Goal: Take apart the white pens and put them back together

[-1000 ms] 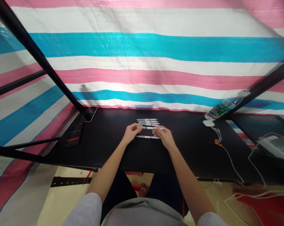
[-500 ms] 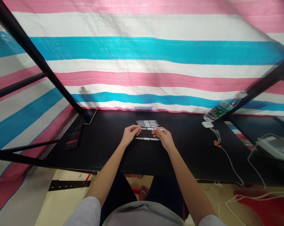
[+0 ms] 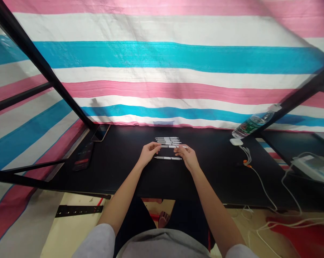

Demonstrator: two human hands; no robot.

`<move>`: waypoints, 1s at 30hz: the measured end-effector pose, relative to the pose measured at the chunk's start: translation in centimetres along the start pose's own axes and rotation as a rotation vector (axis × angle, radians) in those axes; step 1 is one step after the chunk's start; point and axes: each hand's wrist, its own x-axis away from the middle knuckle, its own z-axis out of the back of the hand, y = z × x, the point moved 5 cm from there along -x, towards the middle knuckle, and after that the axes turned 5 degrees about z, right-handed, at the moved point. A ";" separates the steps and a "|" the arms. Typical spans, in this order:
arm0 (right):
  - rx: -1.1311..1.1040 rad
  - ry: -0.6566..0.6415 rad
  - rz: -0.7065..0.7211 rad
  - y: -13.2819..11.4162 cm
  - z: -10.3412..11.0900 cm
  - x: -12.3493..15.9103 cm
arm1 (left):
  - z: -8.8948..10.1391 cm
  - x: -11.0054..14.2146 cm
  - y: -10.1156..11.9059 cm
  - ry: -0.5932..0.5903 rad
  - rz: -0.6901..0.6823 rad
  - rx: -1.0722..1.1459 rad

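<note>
Head view, and here's the action: the left hand [image 3: 150, 153] and right hand [image 3: 187, 157] meet over a white pen [image 3: 175, 146], lying crosswise on the black table [image 3: 119, 175]. The left fingers, pressed together, pinch its left end; the right fingers, also close together, pinch it right of centre. Just below, touching neither hand, a 2nd white pen [image 3: 168, 158] lies parallel. Just behind sits a tight row of about 4 pens [image 3: 168, 140]. Over on the left, a phone [image 3: 101, 132] and a dark device with a lit display [image 3: 83, 156]. Far right, a water bottle [image 3: 254, 124] and a white charger [image 3: 236, 141] with its cable [image 3: 260, 177]. Behind it all, a striped tarp [image 3: 162, 55].
</note>
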 end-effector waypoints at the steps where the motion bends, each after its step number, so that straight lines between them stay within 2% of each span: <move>1: -0.005 0.006 -0.001 0.0 0.0 0.0 | -0.1 0.0 0.1 -0.005 -0.008 0.016; 5: -0.023 0.014 -0.001 0.1 0.1 -0.1 | 0.1 0.0 0.3 0.043 -0.015 0.027; 9: -0.007 -0.006 0.003 0.1 0.0 0.0 | 0.3 -0.1 0.1 0.076 0.004 -0.103; 12: 0.006 -0.009 0.004 0.0 0.0 0.0 | 0.2 0.0 -0.1 0.051 -0.005 -0.164; 16: -0.001 -0.001 -0.004 -0.1 0.0 0.1 | 0.0 0.0 0.1 0.013 -0.040 -0.122; 22: 0.012 -0.022 0.000 -0.1 -0.1 0.1 | 0.4 -0.1 -0.1 0.068 -0.034 -0.175; 25: 0.012 -0.017 -0.002 0.0 0.0 0.0 | 0.3 -0.1 -0.1 0.035 -0.052 -0.213; 30: -0.001 0.010 -0.007 -0.1 0.0 0.1 | 0.0 0.0 0.1 -0.007 -0.070 -0.131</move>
